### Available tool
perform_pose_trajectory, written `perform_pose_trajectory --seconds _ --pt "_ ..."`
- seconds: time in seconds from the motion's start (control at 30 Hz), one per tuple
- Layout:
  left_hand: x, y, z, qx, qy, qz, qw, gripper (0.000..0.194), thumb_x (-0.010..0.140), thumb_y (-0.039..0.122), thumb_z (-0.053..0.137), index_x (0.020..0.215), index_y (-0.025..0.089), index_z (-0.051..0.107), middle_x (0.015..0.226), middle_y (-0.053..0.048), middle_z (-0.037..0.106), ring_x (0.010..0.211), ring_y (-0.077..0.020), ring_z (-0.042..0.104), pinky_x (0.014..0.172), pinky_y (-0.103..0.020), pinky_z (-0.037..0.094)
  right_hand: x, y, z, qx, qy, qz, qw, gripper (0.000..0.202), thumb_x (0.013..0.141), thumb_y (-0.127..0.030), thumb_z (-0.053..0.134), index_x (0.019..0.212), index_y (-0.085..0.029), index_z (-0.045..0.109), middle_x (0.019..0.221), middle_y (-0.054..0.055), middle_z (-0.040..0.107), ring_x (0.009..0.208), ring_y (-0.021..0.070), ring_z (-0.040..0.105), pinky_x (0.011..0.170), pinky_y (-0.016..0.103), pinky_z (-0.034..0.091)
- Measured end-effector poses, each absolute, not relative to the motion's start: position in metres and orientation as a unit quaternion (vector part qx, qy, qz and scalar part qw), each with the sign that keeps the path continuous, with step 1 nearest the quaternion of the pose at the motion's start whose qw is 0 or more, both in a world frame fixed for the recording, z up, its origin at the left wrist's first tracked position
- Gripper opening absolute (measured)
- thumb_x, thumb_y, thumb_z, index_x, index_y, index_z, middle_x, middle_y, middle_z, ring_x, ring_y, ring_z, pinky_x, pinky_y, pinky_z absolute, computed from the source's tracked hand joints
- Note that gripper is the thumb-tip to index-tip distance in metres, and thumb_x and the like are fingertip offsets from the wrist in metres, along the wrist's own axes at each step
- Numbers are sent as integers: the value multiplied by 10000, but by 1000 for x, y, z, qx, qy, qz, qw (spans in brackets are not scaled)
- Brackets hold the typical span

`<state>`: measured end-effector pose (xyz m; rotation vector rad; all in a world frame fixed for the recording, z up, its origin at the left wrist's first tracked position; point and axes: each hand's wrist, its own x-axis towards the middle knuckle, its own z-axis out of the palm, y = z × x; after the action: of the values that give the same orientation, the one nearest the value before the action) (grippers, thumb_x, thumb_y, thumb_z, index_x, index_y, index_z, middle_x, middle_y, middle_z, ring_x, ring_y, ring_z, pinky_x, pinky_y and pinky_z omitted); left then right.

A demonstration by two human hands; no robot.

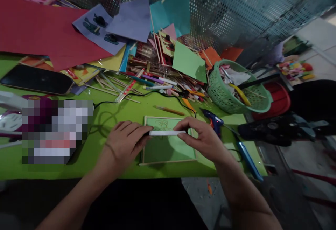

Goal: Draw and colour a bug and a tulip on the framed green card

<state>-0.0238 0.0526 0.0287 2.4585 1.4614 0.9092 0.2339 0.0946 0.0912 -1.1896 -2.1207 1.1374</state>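
Forearms converge from the lower corners over a green tabletop, hands turned toward each other. Left hand, back uppermost and fingers curled together, closes on the dark end of a white marker pen; right hand pinches the opposite end between thumb and forefinger. Both grips are narrowed to about the pen's thickness. The pen is level between the hands, above a stick-framed green card bearing a line drawing. Beyond lies a slim brown rod; a glue gun rests to the right. Farther back are a green plastic basket, loose sticks and coloured paper sheets.
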Motion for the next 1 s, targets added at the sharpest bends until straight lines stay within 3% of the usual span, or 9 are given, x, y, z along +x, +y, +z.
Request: perform_pose_trajectory --seconds 0.13,0.3,0.4,0.57,0.7,0.77,0.87,0.93,1.0 --pt "-16 44 29 827 453 310 125 138 980 245 547 1039 199 662 892 -28 742 791 -203 628 764 -363 443 243 77 79 -420 -674 522 311 152 896 -341 688 999 -229 684 908 21 656 837 157 605 750 277 471" --pt "-16 33 29 823 444 308 172 135 988 240 526 1040 199 644 875 -22 732 790 -195 634 742 -351 450 246 69 70 -391 -633 584 325 343 806 -394 784 1096 -249 674 946 20 640 830 155 594 741 274 489" --pt "-25 35 28 801 496 304 141 159 986 274 531 1060 199 651 870 -42 731 791 -214 650 731 -363 464 245 80 73 -413 -682 510 324 381 841 -332 752 1197 -262 640 1005 32 651 872 169 609 796 305 512" --pt "-40 46 21 767 569 294 52 163 981 283 544 1083 196 638 983 -66 758 879 -246 692 781 -388 485 243 116 77 -459 -828 228 229 218 931 -224 611 1144 -221 657 1107 65 674 985 199 627 909 356 486" --pt "-41 46 20 754 575 312 54 143 980 274 543 1063 207 638 957 -64 759 842 -239 695 740 -385 482 236 134 73 -458 -858 160 170 182 955 -264 575 1095 -197 670 1099 99 682 1080 251 610 942 405 468" --pt "-38 43 21 754 567 326 68 157 984 279 538 1053 178 637 935 -78 749 821 -234 684 737 -382 487 229 133 70 -458 -839 222 191 208 937 -311 612 1100 -195 669 1045 82 683 990 222 623 889 374 485" --pt "-27 41 25 760 538 348 109 162 992 277 521 1026 170 637 869 -55 725 785 -211 660 725 -353 490 217 123 62 -429 -730 471 247 402 868 -424 698 1205 -216 627 869 8 644 743 140 589 685 269 488" --pt "-17 42 25 783 503 346 121 167 994 275 510 1024 169 635 836 -38 713 749 -202 651 707 -345 479 210 113 57 -372 -636 613 287 457 823 -500 729 1179 -224 655 821 -10 610 686 115 554 621 235 462" --pt "-8 43 24 797 488 328 139 177 1001 271 493 1024 166 634 812 -28 705 730 -195 650 700 -337 468 206 105 54 -348 -572 668 324 414 809 -525 737 1095 -227 706 818 -6 618 653 99 531 580 217 439"
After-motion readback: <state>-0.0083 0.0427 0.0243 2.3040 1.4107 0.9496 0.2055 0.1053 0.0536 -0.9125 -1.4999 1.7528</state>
